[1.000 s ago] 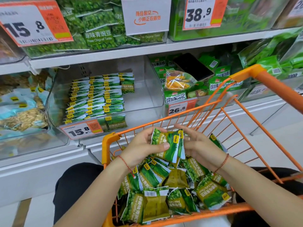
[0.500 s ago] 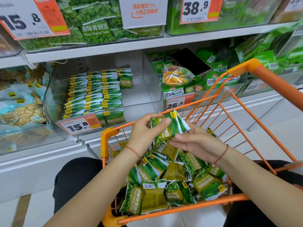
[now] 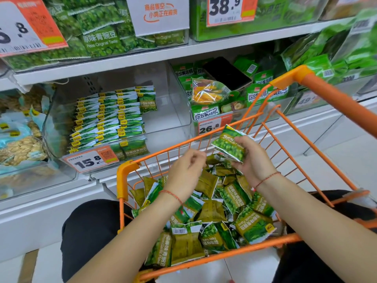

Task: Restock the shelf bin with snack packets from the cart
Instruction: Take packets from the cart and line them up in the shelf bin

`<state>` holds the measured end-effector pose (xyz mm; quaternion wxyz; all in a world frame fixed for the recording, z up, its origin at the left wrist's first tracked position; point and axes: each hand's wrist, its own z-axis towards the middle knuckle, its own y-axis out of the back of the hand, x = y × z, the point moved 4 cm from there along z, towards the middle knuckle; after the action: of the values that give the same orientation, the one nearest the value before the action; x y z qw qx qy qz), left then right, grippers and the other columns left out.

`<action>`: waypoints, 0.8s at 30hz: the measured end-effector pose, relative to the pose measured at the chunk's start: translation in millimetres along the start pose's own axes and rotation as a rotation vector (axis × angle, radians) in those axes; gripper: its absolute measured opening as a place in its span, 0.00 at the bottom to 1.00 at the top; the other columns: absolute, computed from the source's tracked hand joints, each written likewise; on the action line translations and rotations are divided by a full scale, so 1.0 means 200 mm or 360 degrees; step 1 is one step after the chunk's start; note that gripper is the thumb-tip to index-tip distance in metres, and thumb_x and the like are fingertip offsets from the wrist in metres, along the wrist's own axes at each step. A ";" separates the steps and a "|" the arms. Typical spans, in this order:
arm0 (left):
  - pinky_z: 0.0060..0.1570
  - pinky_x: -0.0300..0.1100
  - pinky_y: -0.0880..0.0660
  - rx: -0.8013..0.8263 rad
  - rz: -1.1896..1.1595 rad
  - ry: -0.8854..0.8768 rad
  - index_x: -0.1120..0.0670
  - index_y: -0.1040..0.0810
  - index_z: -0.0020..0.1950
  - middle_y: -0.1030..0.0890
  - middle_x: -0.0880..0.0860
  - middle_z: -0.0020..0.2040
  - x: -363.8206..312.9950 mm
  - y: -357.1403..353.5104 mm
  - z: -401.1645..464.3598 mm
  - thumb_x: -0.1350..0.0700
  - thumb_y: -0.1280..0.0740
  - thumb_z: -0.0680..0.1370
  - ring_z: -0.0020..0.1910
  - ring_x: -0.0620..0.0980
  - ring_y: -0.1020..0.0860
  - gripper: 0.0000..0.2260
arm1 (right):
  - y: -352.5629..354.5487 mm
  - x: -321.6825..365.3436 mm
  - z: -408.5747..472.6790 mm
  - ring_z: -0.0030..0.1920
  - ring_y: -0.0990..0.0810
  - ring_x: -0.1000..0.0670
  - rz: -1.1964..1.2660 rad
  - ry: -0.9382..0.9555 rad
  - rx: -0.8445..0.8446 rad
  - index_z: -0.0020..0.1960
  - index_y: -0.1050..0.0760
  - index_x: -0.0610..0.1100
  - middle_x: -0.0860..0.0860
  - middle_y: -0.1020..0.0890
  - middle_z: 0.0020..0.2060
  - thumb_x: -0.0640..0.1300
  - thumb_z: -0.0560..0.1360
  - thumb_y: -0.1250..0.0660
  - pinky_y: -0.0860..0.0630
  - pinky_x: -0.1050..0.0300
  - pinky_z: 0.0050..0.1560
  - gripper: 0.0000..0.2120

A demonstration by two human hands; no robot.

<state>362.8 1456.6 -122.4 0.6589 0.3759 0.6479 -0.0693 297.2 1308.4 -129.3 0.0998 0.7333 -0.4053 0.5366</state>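
Right of centre in the frame, above the cart's far rim, a small stack of packets point(image 3: 229, 145) sits in the right hand point(image 3: 252, 160), whose fingers curl round its lower edge and pinch it. Just left of it the left hand point(image 3: 186, 173) hangs over the pile point(image 3: 206, 219) with fingers loosely bent and holding nothing; whether the fingertips brush a packet below I cannot tell. More packets lie heaped and jumbled across the cart point(image 3: 124, 176) floor in the lower middle. The bin point(image 3: 171, 111) stands at centre left behind a 15.8 tag point(image 3: 90, 161), its left part filled with neat upright rows point(image 3: 110, 119), its right part bare.

As I judge it, the step in hand is gathering a handful. The next move calls for either adding packets with the free hand or carrying the stack up and left over the cart rim, then setting it upright beside the rows, faces aligned.
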 end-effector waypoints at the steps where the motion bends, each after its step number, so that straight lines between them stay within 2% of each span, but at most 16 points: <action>1: 0.44 0.36 0.28 0.0289 0.0272 -0.0053 0.49 0.22 0.52 0.20 0.44 0.47 0.01 -0.04 -0.03 0.50 0.38 0.80 0.45 0.44 0.23 0.07 | 0.02 0.01 0.01 0.46 0.25 0.47 0.0051 -0.0003 -0.0062 0.47 0.27 0.45 0.45 0.25 0.47 0.45 0.76 0.36 0.28 0.59 0.33 0.03; 3: 0.45 0.33 0.30 0.0882 0.0747 -0.0184 0.50 0.20 0.56 0.19 0.46 0.53 0.04 -0.16 -0.11 0.50 0.34 0.77 0.50 0.43 0.23 0.10 | 0.02 0.01 0.02 0.45 0.24 0.46 0.0101 -0.0028 -0.0059 0.49 0.27 0.45 0.44 0.25 0.49 0.46 0.76 0.36 0.27 0.62 0.28 0.05; 4: 0.46 0.34 0.29 0.1086 0.0924 -0.0237 0.51 0.21 0.59 0.20 0.47 0.56 0.06 -0.22 -0.15 0.48 0.32 0.76 0.53 0.44 0.23 0.13 | 0.01 0.01 0.02 0.45 0.22 0.46 0.0103 -0.0038 -0.0021 0.53 0.26 0.44 0.44 0.23 0.50 0.47 0.76 0.35 0.26 0.62 0.28 0.09; 6: 0.50 0.39 0.27 0.1242 0.1187 -0.0286 0.51 0.22 0.61 0.20 0.49 0.58 0.09 -0.31 -0.19 0.47 0.30 0.74 0.55 0.48 0.23 0.17 | -0.01 0.01 0.01 0.43 0.19 0.50 0.0067 -0.0052 0.0062 0.61 0.27 0.42 0.47 0.20 0.48 0.47 0.74 0.31 0.24 0.62 0.29 0.18; 8: 0.51 0.41 0.27 0.1202 0.1317 -0.0296 0.52 0.21 0.59 0.20 0.51 0.57 0.10 -0.35 -0.19 0.50 0.29 0.74 0.56 0.50 0.23 0.15 | -0.01 0.01 0.00 0.41 0.19 0.53 0.0001 -0.0035 0.0092 0.62 0.27 0.41 0.49 0.19 0.44 0.44 0.73 0.29 0.24 0.62 0.30 0.19; 11: 0.46 0.41 0.27 0.1106 0.1188 -0.0249 0.53 0.17 0.51 0.19 0.52 0.52 0.13 -0.35 -0.16 0.53 0.28 0.73 0.51 0.51 0.23 0.08 | 0.00 0.00 0.00 0.47 0.23 0.51 -0.0045 -0.0055 0.0035 0.56 0.26 0.44 0.51 0.21 0.45 0.45 0.73 0.29 0.26 0.61 0.32 0.13; 13: 0.47 0.41 0.27 0.1047 0.1088 -0.0275 0.53 0.16 0.46 0.19 0.50 0.49 0.13 -0.30 -0.14 0.53 0.27 0.73 0.48 0.48 0.23 0.05 | 0.00 0.01 0.01 0.47 0.24 0.52 -0.0061 -0.0057 -0.0014 0.57 0.26 0.45 0.52 0.22 0.47 0.48 0.73 0.29 0.27 0.60 0.32 0.15; 16: 0.52 0.36 0.27 0.0900 0.0749 -0.0291 0.49 0.20 0.40 0.18 0.47 0.50 0.07 -0.15 -0.09 0.54 0.28 0.74 0.50 0.40 0.23 0.03 | 0.02 0.01 0.02 0.52 0.27 0.51 -0.0131 -0.0037 -0.0095 0.62 0.30 0.43 0.53 0.24 0.52 0.50 0.73 0.29 0.26 0.59 0.35 0.21; 18: 0.51 0.29 0.29 0.0848 0.0432 -0.0254 0.49 0.23 0.39 0.18 0.45 0.51 0.03 -0.01 -0.06 0.57 0.29 0.75 0.51 0.34 0.23 0.06 | 0.04 0.00 0.03 0.57 0.29 0.50 -0.0203 -0.0049 -0.0127 0.66 0.32 0.42 0.51 0.26 0.59 0.51 0.72 0.29 0.26 0.57 0.38 0.26; 19: 0.48 0.28 0.29 0.0829 0.0278 -0.0232 0.50 0.24 0.40 0.18 0.44 0.48 0.01 0.06 -0.05 0.59 0.30 0.75 0.48 0.34 0.22 0.06 | 0.04 -0.01 0.03 0.60 0.29 0.49 -0.0257 -0.0053 -0.0114 0.68 0.34 0.42 0.49 0.27 0.63 0.51 0.72 0.28 0.26 0.56 0.39 0.30; 20: 0.45 0.28 0.28 0.0801 0.0123 -0.0205 0.52 0.24 0.41 0.19 0.43 0.41 -0.02 0.11 -0.04 0.60 0.32 0.76 0.42 0.35 0.22 0.06 | 0.05 -0.01 0.04 0.63 0.30 0.47 -0.0315 -0.0046 -0.0088 0.71 0.36 0.42 0.48 0.29 0.66 0.52 0.71 0.28 0.24 0.54 0.43 0.33; 21: 0.40 0.28 0.29 0.0752 -0.0021 -0.0169 0.53 0.26 0.42 0.22 0.42 0.34 -0.04 0.16 -0.03 0.61 0.34 0.78 0.35 0.35 0.24 0.06 | 0.05 -0.02 0.04 0.67 0.32 0.46 -0.0376 -0.0034 -0.0063 0.74 0.40 0.42 0.47 0.32 0.70 0.53 0.71 0.28 0.24 0.50 0.51 0.38; 23: 0.33 0.28 0.29 0.0605 -0.0254 -0.0068 0.55 0.28 0.43 0.31 0.42 0.26 -0.07 0.20 -0.01 0.62 0.38 0.80 0.26 0.36 0.30 0.07 | 0.04 -0.03 0.04 0.73 0.38 0.45 -0.0498 -0.0009 -0.0023 0.77 0.48 0.42 0.47 0.39 0.75 0.56 0.70 0.28 0.34 0.44 0.68 0.46; 24: 0.30 0.28 0.29 0.0525 -0.0321 -0.0027 0.54 0.29 0.43 0.33 0.42 0.24 -0.08 0.21 0.00 0.62 0.40 0.80 0.24 0.36 0.32 0.07 | 0.03 -0.03 0.03 0.74 0.40 0.45 -0.0562 0.0011 0.0010 0.77 0.49 0.42 0.47 0.40 0.75 0.60 0.68 0.28 0.38 0.44 0.70 0.48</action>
<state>384.0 1479.5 -91.3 0.5834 0.4114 0.6566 -0.2434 296.5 1304.5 -138.4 0.1917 0.7916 -0.2681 0.5146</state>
